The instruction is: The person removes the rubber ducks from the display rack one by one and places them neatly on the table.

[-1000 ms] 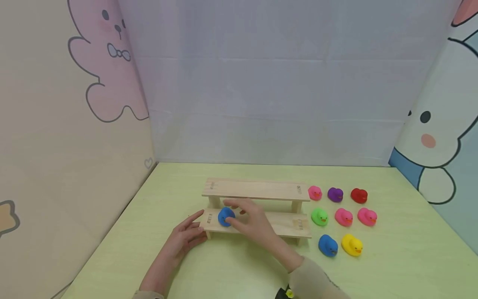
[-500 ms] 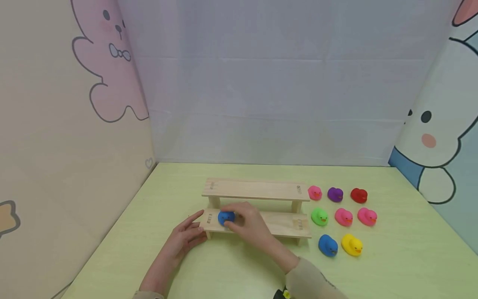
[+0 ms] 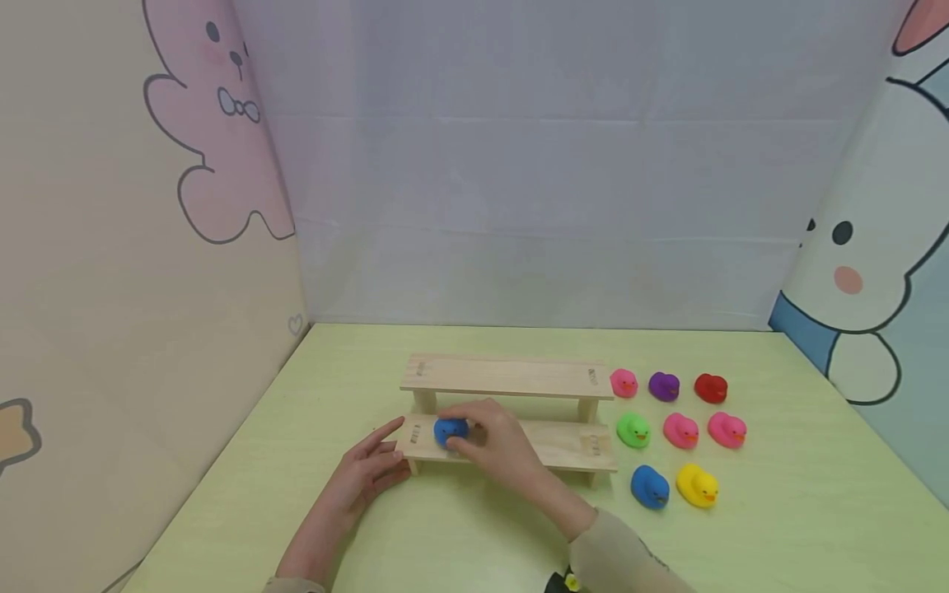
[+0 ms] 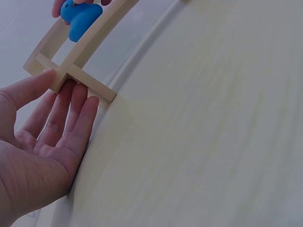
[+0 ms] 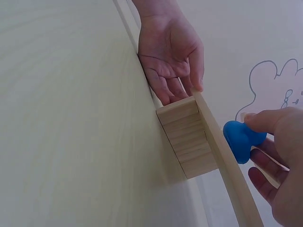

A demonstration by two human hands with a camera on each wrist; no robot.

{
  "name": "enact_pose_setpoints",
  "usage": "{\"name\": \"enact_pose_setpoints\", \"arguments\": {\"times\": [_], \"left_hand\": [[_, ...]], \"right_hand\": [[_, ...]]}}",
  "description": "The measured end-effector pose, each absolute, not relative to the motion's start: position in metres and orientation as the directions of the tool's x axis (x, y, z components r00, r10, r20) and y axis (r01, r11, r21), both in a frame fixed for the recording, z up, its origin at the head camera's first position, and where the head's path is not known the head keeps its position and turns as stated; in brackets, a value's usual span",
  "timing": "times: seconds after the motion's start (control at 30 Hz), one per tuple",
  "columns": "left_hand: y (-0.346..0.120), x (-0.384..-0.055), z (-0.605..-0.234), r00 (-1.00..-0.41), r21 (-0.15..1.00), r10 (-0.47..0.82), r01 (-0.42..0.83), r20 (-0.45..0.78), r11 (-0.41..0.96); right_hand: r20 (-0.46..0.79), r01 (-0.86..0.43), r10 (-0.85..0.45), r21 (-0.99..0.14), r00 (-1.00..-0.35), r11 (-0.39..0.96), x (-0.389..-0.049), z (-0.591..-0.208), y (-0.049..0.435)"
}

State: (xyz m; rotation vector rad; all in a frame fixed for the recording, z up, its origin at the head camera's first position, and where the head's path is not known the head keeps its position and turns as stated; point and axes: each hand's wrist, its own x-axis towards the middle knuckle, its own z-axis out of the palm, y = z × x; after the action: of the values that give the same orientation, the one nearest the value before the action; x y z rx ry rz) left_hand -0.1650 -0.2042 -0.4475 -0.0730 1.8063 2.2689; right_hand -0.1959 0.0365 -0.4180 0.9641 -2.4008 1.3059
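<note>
A blue rubber duck (image 3: pixel 450 431) sits at the left end of the lower step of a two-step wooden shelf (image 3: pixel 507 376). My right hand (image 3: pixel 498 445) pinches it between thumb and fingers; the right wrist view shows the duck (image 5: pixel 241 141) with its base against the board. At the shelf's left end, my left hand (image 3: pixel 366 473) holds the lower step. Seen from the left wrist, the thumb of that hand (image 4: pixel 52 137) lies at the board's edge and the fingers reach beneath it, beside the leg.
Right of the shelf stand more rubber ducks in rows: pink (image 3: pixel 624 383), purple (image 3: pixel 664 386) and red (image 3: pixel 711 388) at the back, green (image 3: pixel 633 430) and two pink in the middle, blue (image 3: pixel 650 487) and yellow (image 3: pixel 697 485) in front. A curtain (image 3: pixel 549 165) hangs behind the table.
My right fingers have closed further over the blue duck, and the duck has turned slightly on the lower step. My left hand stays at the shelf's end.
</note>
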Motion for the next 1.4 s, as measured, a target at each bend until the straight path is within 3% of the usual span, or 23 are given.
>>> {"name": "enact_pose_setpoints", "arguments": {"times": [1.0, 1.4], "left_hand": [[-0.205, -0.168, -0.45, -0.967, 0.947, 0.145, -0.239, -0.211, -0.216], [-0.205, -0.168, -0.45, -0.967, 0.948, 0.156, -0.23, -0.199, -0.218]], "right_hand": [[0.544, -0.683, -0.428, -0.66, -0.722, 0.313, -0.184, -0.396, 0.057], [0.581, -0.73, -0.452, -0.608, -0.677, 0.311, -0.183, -0.398, 0.076]]}}
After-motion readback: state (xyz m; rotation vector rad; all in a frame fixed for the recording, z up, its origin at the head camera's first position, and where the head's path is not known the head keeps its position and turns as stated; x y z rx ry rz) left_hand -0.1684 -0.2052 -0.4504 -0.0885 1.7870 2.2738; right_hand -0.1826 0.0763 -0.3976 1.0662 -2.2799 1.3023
